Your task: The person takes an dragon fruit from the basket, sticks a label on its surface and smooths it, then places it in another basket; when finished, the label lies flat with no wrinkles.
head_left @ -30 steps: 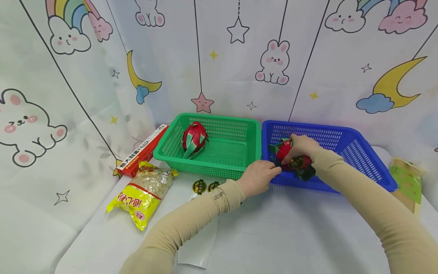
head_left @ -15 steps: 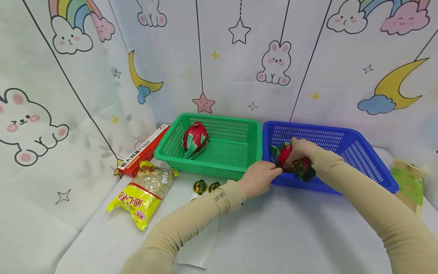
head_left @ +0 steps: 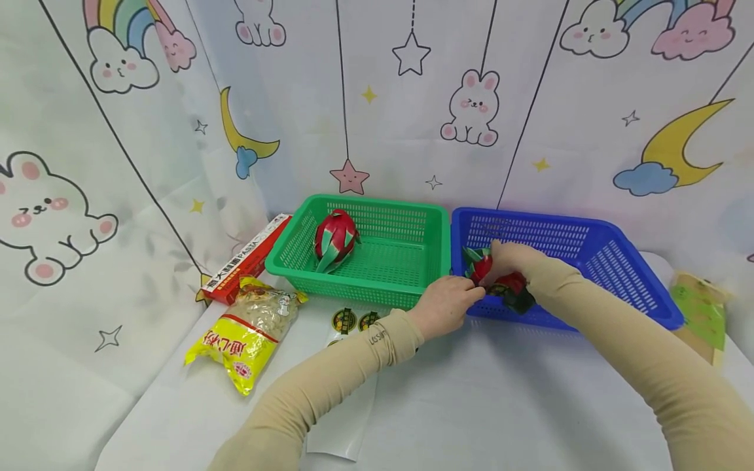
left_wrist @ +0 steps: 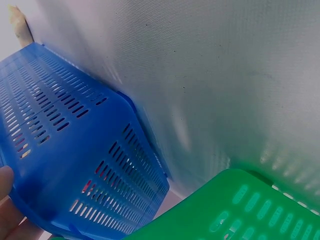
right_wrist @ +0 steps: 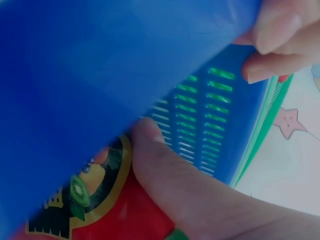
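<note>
Cartoon-printed cloth (head_left: 377, 131) hangs behind a white table (head_left: 471, 405). From the head, the right hand (head_left: 515, 260) grasps a red dragon fruit (head_left: 482, 267) inside the blue basket (head_left: 627, 271), at its near left corner; the left hand (head_left: 446, 305) grips that basket's rim. A second dragon fruit (head_left: 336, 237) lies in the green basket (head_left: 389, 261) alongside. From the left wrist, fingertips (left_wrist: 6, 182) show at the blue basket's edge. From the right wrist, the thumb (right_wrist: 175, 190) lies beside a fruit-printed sticker (right_wrist: 80, 192).

Bright, evenly lit head view, soft shadow on white table (head_left: 459, 405), dimmer, hazy wrist views, close blue basket (right_wrist: 100, 65) blurred
</note>
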Tool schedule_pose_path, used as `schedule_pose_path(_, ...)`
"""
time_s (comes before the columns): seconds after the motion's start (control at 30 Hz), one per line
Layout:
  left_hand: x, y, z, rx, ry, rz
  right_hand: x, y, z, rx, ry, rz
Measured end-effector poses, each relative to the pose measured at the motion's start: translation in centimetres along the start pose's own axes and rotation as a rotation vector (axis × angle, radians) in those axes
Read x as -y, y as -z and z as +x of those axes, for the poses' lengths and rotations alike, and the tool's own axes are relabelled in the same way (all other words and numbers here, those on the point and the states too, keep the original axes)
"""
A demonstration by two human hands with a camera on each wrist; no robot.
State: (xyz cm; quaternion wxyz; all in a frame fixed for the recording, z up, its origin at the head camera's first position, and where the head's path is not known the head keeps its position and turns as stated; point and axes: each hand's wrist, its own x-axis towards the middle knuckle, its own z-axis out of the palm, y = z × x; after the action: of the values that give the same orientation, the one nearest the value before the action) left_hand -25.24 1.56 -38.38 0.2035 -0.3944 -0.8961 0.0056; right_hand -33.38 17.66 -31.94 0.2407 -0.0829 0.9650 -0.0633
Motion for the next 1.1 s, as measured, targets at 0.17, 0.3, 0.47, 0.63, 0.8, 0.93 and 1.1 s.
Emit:
schedule_pose_path(0.17, 0.0, 0.0, 0.0, 0.006, 0.001, 0.004, 0.0, 0.1, -0.3, -0.020, 0.009, -0.051)
schedule_pose_path(0.3, 0.0, 0.0, 0.0, 0.000, 0.002, -0.002, 0.2, 0.4, -0.5, -0.036, 0.007, -0.102)
schedule_pose_path(0.47, 0.0, 0.1, -0.1, -0.011, -0.007, -0.015, 0.5, 0.9, -1.0, -0.064, 0.017, -0.140)
schedule_pose_path(0.63, -0.1, -0.1, -0.1, -0.025, -0.014, -0.037, 0.6, 1.0, -1.4, -0.095, 0.027, -0.157)
schedule_pose_path(0.8, -0.2, -0.3, 0.0, -0.040, -0.012, -0.053, 0.4, 1.2, -1.7, -0.121, 0.043, -0.120)
schedule_pose_path(0.93, 0.0, -0.2, -0.1, -0.023, -0.014, -0.061, 0.4, 1.5, -2.1, -0.153, 0.064, -0.096)
schedule_pose_path(1.1, 0.3, -0.1, -0.2, -0.027, -0.021, -0.074, 0.7, 1.9, -2.6, -0.199, 0.076, -0.079)
